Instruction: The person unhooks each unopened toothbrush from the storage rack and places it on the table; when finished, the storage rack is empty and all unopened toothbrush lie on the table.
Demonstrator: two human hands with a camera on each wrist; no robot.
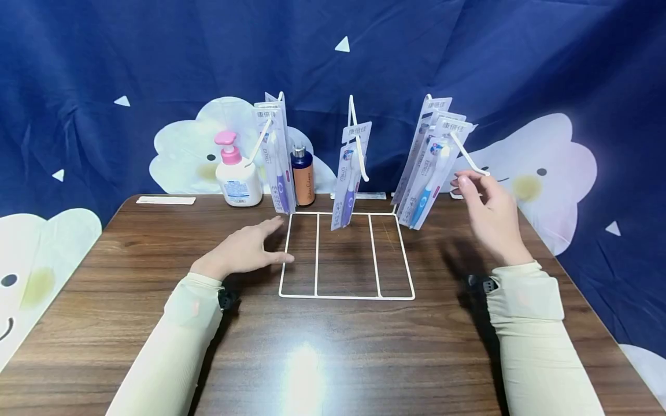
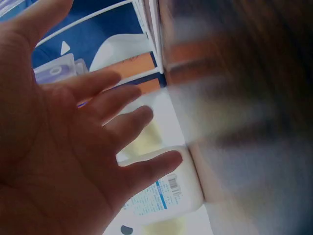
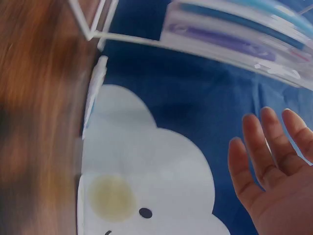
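A white wire rack (image 1: 347, 296) stands on the wooden table (image 1: 322, 352), with three hooks carrying packaged toothbrushes: left packs (image 1: 276, 159), a middle pack (image 1: 350, 176) and right packs (image 1: 429, 162). My left hand (image 1: 244, 249) lies flat on the table, fingers straight, touching the rack's left edge; the left wrist view shows its open palm (image 2: 63, 147). My right hand (image 1: 489, 216) hovers raised just right of the right packs, under the hook's tip (image 1: 476, 164), fingers relaxed and holding nothing (image 3: 274, 166).
A white pump bottle (image 1: 236, 173) with a pink top and a brown bottle (image 1: 303, 176) stand behind the rack's left side. A white label strip (image 1: 165, 200) lies at the far left edge. A blue cloud-print cloth (image 1: 546, 173) hangs behind.
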